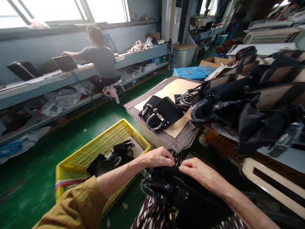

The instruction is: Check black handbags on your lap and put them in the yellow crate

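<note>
A workshop with a green floor [109, 116] spread out under bright windows [105, 9], whose glare washed out whatever lay outside. From my remote seat I saw the left hand [160, 157] curled closed, thumb and fingers pinched on the upper edge of a black handbag [200, 203]. The right hand [194, 168] was closed just beside it, pinching the same edge; how much fabric sat between the fingertips I couldn't make out. The handbag lay across the wearer's patterned trousers [150, 213], its bottom cut off by my lower border and its dark folds merging into shadow. A plastic-wrapped handle [152, 196] looped out at its left. A mustard sleeve [78, 203] hid part of the yellow basket [105, 140], where black pieces [122, 145] lay too tangled for me to count.

Ahead, a cloth-covered worktop [176, 87] carried more black bags [169, 111]. To the right, a heap of bags [226, 89] blurred together, and a slotted cream piece [247, 167] ran out of my view. Farther off, a co-worker [100, 60] sat with their back mostly to me, a hand on a black panel [64, 64].
</note>
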A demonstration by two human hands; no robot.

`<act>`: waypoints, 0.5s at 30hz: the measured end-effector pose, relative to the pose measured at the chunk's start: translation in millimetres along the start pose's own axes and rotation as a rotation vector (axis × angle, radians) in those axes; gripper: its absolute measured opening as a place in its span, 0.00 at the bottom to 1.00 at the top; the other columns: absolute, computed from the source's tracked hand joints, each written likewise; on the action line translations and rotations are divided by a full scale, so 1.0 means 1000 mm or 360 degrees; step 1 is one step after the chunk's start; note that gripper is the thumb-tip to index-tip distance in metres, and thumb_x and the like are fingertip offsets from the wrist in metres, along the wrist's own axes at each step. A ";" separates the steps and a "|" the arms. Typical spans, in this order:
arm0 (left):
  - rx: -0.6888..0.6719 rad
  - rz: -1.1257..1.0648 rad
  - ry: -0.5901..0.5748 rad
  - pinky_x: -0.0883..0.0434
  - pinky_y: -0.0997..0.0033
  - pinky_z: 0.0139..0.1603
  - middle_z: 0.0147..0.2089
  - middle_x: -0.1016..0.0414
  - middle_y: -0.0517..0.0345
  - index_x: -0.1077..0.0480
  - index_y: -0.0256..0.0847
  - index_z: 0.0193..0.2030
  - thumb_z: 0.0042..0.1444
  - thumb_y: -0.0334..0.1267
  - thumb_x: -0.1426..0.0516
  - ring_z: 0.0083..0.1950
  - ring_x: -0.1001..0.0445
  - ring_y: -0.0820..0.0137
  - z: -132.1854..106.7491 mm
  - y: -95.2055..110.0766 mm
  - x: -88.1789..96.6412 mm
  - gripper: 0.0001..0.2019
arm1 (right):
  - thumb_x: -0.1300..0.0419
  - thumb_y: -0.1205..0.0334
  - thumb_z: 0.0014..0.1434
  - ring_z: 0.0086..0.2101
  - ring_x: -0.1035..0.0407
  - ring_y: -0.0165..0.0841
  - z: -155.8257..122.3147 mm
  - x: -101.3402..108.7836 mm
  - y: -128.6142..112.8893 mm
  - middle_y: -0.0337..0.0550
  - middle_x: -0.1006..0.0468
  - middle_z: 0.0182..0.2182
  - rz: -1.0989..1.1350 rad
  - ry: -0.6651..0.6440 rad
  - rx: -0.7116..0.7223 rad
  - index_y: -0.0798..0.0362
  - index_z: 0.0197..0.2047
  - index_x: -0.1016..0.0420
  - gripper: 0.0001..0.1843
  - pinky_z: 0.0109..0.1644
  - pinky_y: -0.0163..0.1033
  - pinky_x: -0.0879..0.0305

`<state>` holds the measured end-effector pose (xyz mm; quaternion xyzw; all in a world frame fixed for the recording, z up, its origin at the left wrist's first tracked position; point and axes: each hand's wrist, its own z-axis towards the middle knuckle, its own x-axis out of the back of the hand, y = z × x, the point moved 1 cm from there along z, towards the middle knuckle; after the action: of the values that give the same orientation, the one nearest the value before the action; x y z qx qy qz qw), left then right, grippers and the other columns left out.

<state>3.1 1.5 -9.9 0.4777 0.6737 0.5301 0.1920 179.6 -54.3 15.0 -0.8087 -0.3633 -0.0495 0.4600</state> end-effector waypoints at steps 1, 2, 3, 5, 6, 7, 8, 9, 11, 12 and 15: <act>-0.0005 0.0000 0.0013 0.47 0.81 0.20 0.21 0.41 0.64 0.31 0.34 0.26 0.48 0.38 0.48 0.23 0.45 0.79 0.000 0.001 0.000 0.09 | 0.48 0.50 0.50 0.21 0.44 0.27 0.001 -0.001 -0.002 0.33 0.37 0.17 0.0008 -0.0016 0.0026 0.54 0.21 0.32 0.16 0.24 0.31 0.52; -0.0014 0.0000 0.0024 0.47 0.81 0.21 0.22 0.40 0.64 0.30 0.33 0.26 0.48 0.38 0.48 0.23 0.44 0.79 -0.001 0.002 0.000 0.09 | 0.48 0.50 0.50 0.21 0.45 0.27 0.002 -0.002 -0.003 0.33 0.37 0.17 0.0006 -0.0039 0.0047 0.53 0.22 0.32 0.16 0.24 0.31 0.52; -0.0021 -0.0003 0.0027 0.46 0.81 0.21 0.22 0.39 0.64 0.30 0.33 0.27 0.48 0.38 0.47 0.23 0.44 0.79 -0.001 0.003 0.000 0.09 | 0.48 0.50 0.51 0.21 0.45 0.27 0.002 -0.003 -0.004 0.33 0.37 0.16 -0.0005 -0.0056 0.0062 0.53 0.21 0.32 0.17 0.24 0.32 0.52; 0.0004 -0.0010 0.0037 0.45 0.81 0.22 0.22 0.38 0.64 0.29 0.33 0.27 0.48 0.39 0.46 0.24 0.43 0.79 -0.003 0.005 0.002 0.10 | 0.49 0.49 0.51 0.21 0.46 0.27 0.004 -0.004 -0.005 0.33 0.39 0.16 -0.0051 -0.0054 0.0076 0.53 0.19 0.34 0.18 0.24 0.32 0.53; 0.0052 -0.0015 0.0054 0.46 0.80 0.21 0.22 0.39 0.64 0.29 0.33 0.27 0.49 0.41 0.46 0.23 0.43 0.79 -0.004 0.005 0.003 0.12 | 0.50 0.49 0.51 0.21 0.47 0.27 0.004 -0.005 -0.006 0.33 0.40 0.15 -0.0079 -0.0033 0.0081 0.53 0.18 0.35 0.19 0.24 0.32 0.53; 0.0120 -0.0031 0.0078 0.46 0.80 0.21 0.21 0.39 0.64 0.29 0.33 0.27 0.49 0.45 0.46 0.22 0.44 0.79 -0.006 0.004 0.004 0.14 | 0.50 0.49 0.52 0.21 0.47 0.27 0.004 -0.005 -0.006 0.33 0.41 0.15 -0.0105 -0.0012 0.0088 0.53 0.18 0.36 0.19 0.24 0.32 0.53; 0.0191 -0.0062 0.0109 0.47 0.79 0.21 0.21 0.40 0.64 0.29 0.33 0.28 0.49 0.48 0.46 0.22 0.44 0.78 -0.009 0.003 0.005 0.17 | 0.51 0.49 0.52 0.21 0.47 0.27 0.004 -0.005 -0.007 0.33 0.42 0.15 -0.0125 0.0010 0.0096 0.53 0.17 0.37 0.20 0.24 0.32 0.54; 0.0251 -0.0106 0.0143 0.46 0.79 0.21 0.21 0.39 0.63 0.28 0.33 0.29 0.49 0.50 0.46 0.22 0.43 0.78 -0.011 0.001 0.007 0.19 | 0.51 0.49 0.52 0.21 0.48 0.27 0.004 -0.004 -0.008 0.33 0.43 0.15 -0.0142 0.0032 0.0104 0.53 0.17 0.38 0.20 0.24 0.32 0.54; 0.0309 -0.0212 0.0212 0.43 0.79 0.23 0.23 0.36 0.62 0.27 0.33 0.32 0.50 0.53 0.47 0.24 0.41 0.77 -0.017 -0.003 0.010 0.22 | 0.51 0.49 0.52 0.21 0.48 0.26 0.004 -0.004 -0.009 0.33 0.44 0.16 -0.0157 0.0050 0.0114 0.53 0.17 0.40 0.20 0.23 0.32 0.54; 0.0308 -0.0261 0.0246 0.42 0.79 0.24 0.24 0.35 0.61 0.27 0.33 0.33 0.50 0.54 0.48 0.25 0.39 0.76 -0.020 -0.005 0.010 0.22 | 0.51 0.48 0.52 0.21 0.48 0.26 0.004 -0.004 -0.009 0.33 0.44 0.16 -0.0157 0.0048 0.0115 0.53 0.17 0.40 0.20 0.23 0.32 0.55; 0.0297 -0.0290 0.0294 0.42 0.78 0.25 0.24 0.34 0.61 0.26 0.33 0.33 0.49 0.55 0.47 0.25 0.40 0.76 -0.026 -0.010 0.011 0.23 | 0.51 0.48 0.52 0.20 0.49 0.26 0.004 -0.006 -0.008 0.32 0.46 0.15 -0.0146 0.0058 0.0126 0.53 0.16 0.41 0.21 0.23 0.32 0.56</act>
<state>-26.3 -3.3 -6.7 0.3797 0.7753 0.4874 0.1312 169.3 -51.8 16.2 -0.7713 -0.3932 -0.0709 0.4955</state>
